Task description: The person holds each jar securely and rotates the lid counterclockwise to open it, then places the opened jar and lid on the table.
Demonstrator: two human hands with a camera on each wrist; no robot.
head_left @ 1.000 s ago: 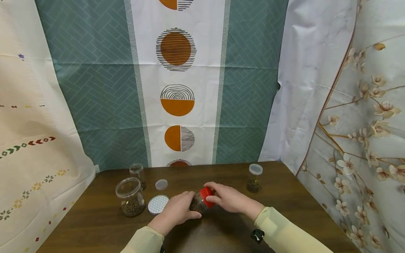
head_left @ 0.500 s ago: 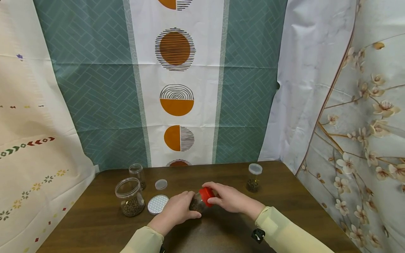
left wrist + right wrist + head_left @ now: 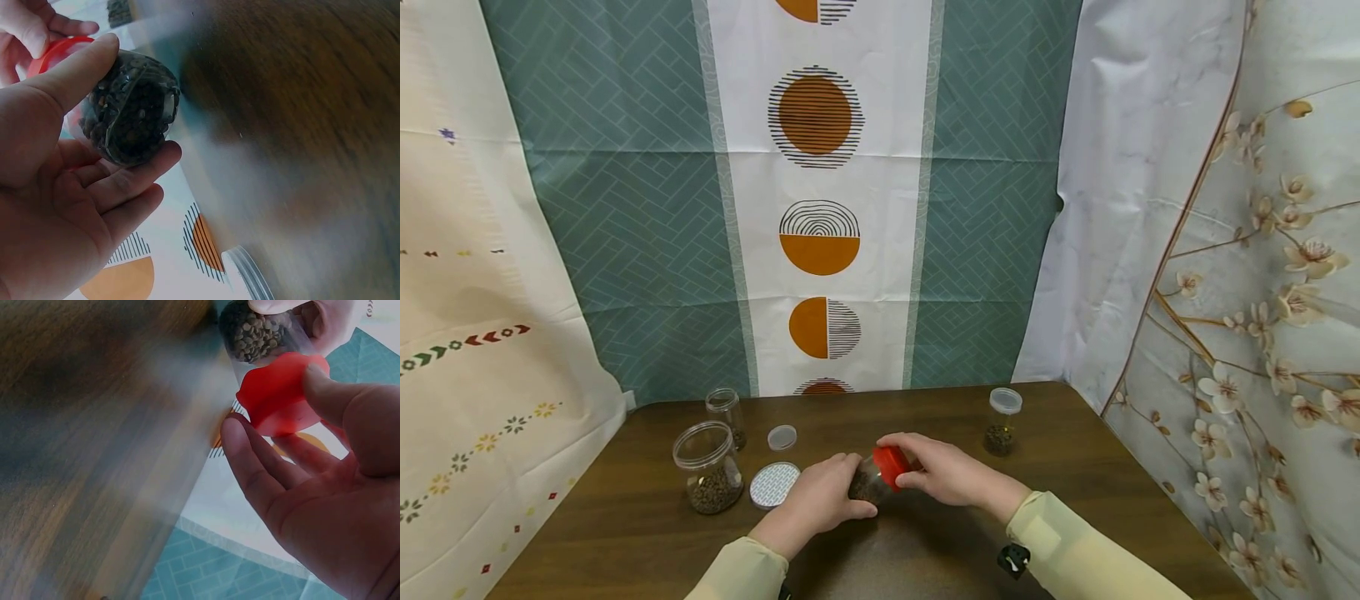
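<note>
A small clear jar (image 3: 868, 485) of brown pellets is tilted over the middle of the table, its red scalloped lid (image 3: 891, 466) toward the right. My left hand (image 3: 824, 493) grips the jar's body. From the other side, my right hand (image 3: 946, 468) holds the lid between thumb and fingers. In the left wrist view the jar's base (image 3: 142, 109) faces the camera, thumb on one side and fingers on the other. The right wrist view shows the lid (image 3: 281, 390) on the jar's mouth, with pellets (image 3: 256, 339) gathered toward the base.
At left stand a wide open jar (image 3: 709, 467) partly filled with pellets and a narrower open jar (image 3: 726, 414). Beside them lie a white patterned lid (image 3: 774, 485) and a small clear lid (image 3: 782, 437). A capped jar (image 3: 1002, 422) stands at back right. Curtains hang behind the table (image 3: 625, 533).
The red lid has turned slightly with my right hand, whose fingers shift a little. My left hand and the jar's body stay nearly still.
</note>
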